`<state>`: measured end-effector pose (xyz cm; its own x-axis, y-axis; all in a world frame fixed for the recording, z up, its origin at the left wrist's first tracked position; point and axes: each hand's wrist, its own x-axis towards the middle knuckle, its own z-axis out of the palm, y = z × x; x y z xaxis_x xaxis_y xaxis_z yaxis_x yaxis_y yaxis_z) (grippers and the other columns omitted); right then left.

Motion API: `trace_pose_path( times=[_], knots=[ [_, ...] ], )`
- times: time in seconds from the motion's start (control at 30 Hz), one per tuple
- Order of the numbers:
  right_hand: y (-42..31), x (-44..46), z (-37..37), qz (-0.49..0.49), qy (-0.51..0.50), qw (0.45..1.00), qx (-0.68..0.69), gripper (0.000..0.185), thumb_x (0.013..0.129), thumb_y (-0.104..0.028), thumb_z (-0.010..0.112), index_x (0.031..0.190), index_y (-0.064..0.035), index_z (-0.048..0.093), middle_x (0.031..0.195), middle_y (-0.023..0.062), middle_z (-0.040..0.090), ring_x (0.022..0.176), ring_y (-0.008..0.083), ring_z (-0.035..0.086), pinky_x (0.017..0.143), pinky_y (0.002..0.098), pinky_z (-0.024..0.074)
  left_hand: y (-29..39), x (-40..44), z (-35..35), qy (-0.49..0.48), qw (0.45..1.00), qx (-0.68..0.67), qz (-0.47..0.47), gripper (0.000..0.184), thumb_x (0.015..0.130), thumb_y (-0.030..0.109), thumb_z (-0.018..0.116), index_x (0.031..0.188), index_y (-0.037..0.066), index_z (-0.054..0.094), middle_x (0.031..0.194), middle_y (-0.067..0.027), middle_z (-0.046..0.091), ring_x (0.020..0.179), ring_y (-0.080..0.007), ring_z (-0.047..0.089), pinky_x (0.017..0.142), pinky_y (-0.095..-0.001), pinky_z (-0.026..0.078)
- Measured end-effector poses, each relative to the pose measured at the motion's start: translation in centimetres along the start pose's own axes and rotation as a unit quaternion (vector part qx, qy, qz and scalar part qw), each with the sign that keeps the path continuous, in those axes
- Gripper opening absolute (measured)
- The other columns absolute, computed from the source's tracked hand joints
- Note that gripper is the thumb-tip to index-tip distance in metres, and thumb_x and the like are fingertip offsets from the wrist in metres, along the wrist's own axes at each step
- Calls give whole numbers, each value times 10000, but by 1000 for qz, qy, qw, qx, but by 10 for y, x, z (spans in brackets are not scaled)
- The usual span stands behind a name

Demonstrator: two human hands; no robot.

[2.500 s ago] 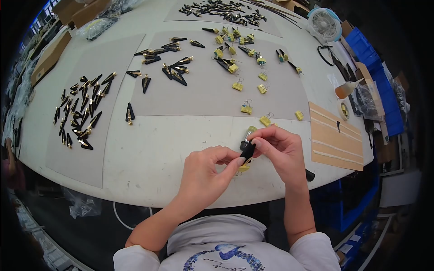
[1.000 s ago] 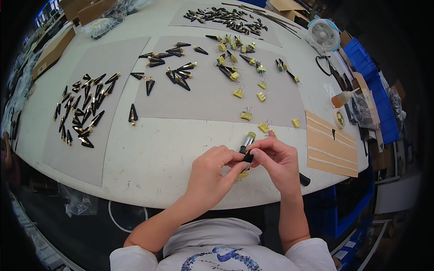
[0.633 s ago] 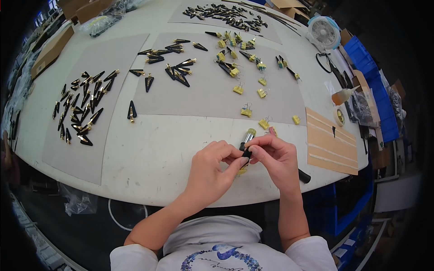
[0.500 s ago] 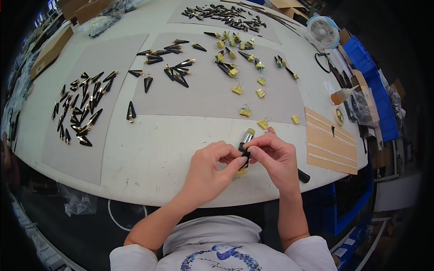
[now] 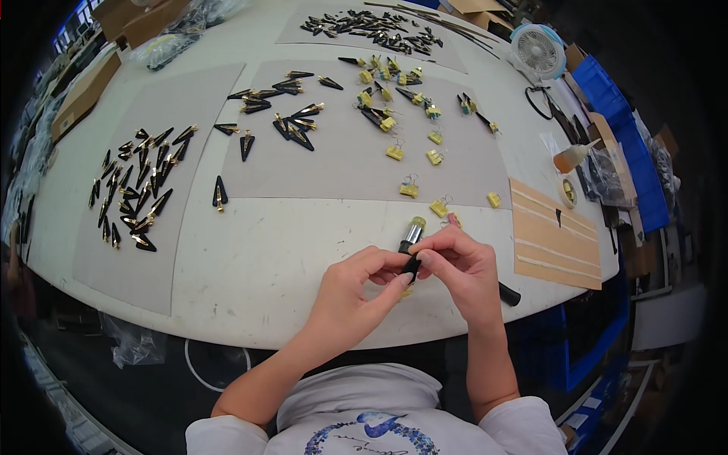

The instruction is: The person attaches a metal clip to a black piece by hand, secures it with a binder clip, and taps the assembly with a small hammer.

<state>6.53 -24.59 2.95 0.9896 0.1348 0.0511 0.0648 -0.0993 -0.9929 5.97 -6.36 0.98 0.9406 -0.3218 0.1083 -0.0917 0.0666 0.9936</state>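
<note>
Between both hands is a small black hair clip piece (image 5: 412,265), partly covered by my fingers. My left hand (image 5: 364,287) pinches its lower part between thumb and fingers. The thumb and index finger of my right hand (image 5: 461,267) close on its upper end. Just beyond my fingertips lies a tool with a silver collar and a yellowish end (image 5: 414,230), like a mallet head. A black handle end (image 5: 509,294) shows right of my right wrist. Below the piece, a bit of yellow (image 5: 406,293) peeks out, mostly hidden.
Black-and-gold hair clips (image 5: 142,178) lie in groups at left and centre, with a larger pile (image 5: 371,30) at the back. Several yellow binder clips (image 5: 409,186) stand ahead, some gripping black pieces. At right are a cardboard sheet with white strips (image 5: 553,241), an amber bottle (image 5: 570,158) and a fan (image 5: 538,51).
My left fingers have shifted slightly on the black piece, which now shows a plainer dark face. My right hand stays almost in place. The view has moved a little.
</note>
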Motion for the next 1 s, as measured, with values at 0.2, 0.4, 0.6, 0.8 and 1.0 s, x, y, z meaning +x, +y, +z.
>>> trace_pose_path(
  times=[0.2, 0.4, 0.6, 0.8, 1.0],
  knots=[
    [0, -1, -1, -5, 2, 1000, 23, 102, 884, -37, 671, 965, 18, 699, 920, 38, 624, 826, 121, 646, 681, 237, 543, 2, 1, 5, 32, 998, 45, 9, 182, 840, 14, 688, 1017, -26, 687, 876, -86, 672, 769, -134, 637, 714, -250, 501],
    [-1, -1, 0, -3, 2, 1000, 22, 98, 880, -35, 675, 962, 11, 704, 913, 38, 628, 819, 120, 648, 679, 230, 545, -3, 1, 8, 59, 992, 95, 63, 161, 826, 11, 699, 983, -25, 691, 821, -93, 662, 712, -149, 631, 665, -254, 498],
    [-1, 0, -4, 17, -19, 999, 24, 107, 889, -48, 666, 971, 5, 709, 890, 32, 635, 807, 110, 644, 685, 238, 545, -3, 1, 8, 74, 986, 126, 84, 124, 814, 20, 712, 924, -32, 690, 769, -98, 649, 679, -162, 621, 630, -267, 479],
    [-5, 1, -9, 88, -1, 990, 109, 175, 953, -102, 584, 1029, 14, 691, 941, 50, 652, 825, 110, 638, 721, 256, 539, -10, -1, 8, 63, 995, 74, 31, 111, 836, 32, 699, 924, -35, 691, 771, -82, 650, 701, -132, 619, 663, -253, 480],
    [9, -20, 11, 50, -22, 998, 36, 256, 898, -108, 663, 1124, 5, 623, 1012, 71, 658, 957, 135, 633, 845, 280, 515, -8, 0, -1, 98, 995, -26, -10, 143, 877, 57, 667, 993, -23, 690, 843, -82, 662, 774, -122, 648, 705, -254, 510]
  ],
)
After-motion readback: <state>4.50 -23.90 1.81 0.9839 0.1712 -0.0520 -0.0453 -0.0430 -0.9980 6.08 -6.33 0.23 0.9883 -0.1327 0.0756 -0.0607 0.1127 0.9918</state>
